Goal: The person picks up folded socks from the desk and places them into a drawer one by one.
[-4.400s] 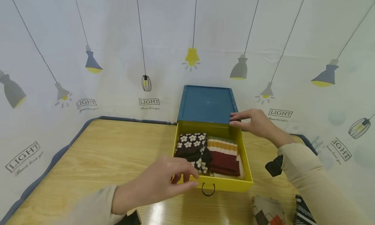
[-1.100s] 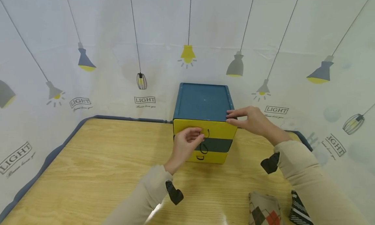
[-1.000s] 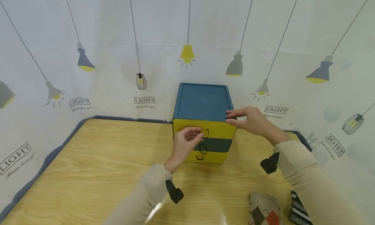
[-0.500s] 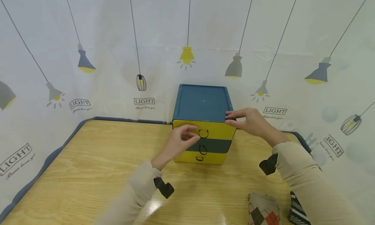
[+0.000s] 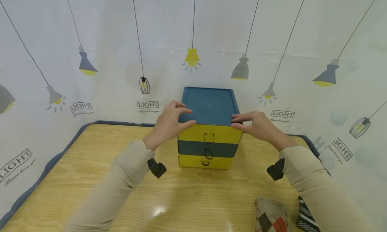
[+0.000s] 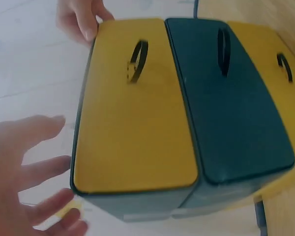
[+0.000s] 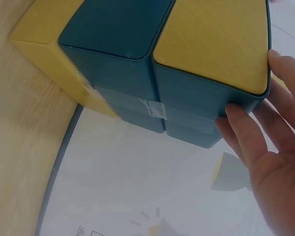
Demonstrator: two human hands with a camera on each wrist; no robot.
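Note:
A small drawer unit [image 5: 209,104] with a blue top stands near the back of the wooden table. Its fronts are a yellow top drawer [image 5: 220,134], a dark green middle drawer [image 5: 223,149] and a yellow bottom drawer [image 5: 219,161], all pushed in, each with a black loop handle. My right hand [image 5: 261,126] holds the unit's upper right front corner, thumb at the front edge and fingers along the side. Fingers spread, my left hand [image 5: 169,123] is beside the upper left corner; in the left wrist view its fingertips [image 6: 64,162] are close to that edge, contact unclear.
A folded beige argyle sock [image 5: 272,217] lies at the table's front right. Next to it is a black-and-white striped piece of fabric [image 5: 306,217], partly covered by the right sleeve. A lamp-print sheet [image 5: 121,34] hangs behind the table.
The top drawer, open with folded socks inside earlier, is now pushed in. My left hand has moved off its handle, up and left to the unit's corner. My right hand stays at its corner.

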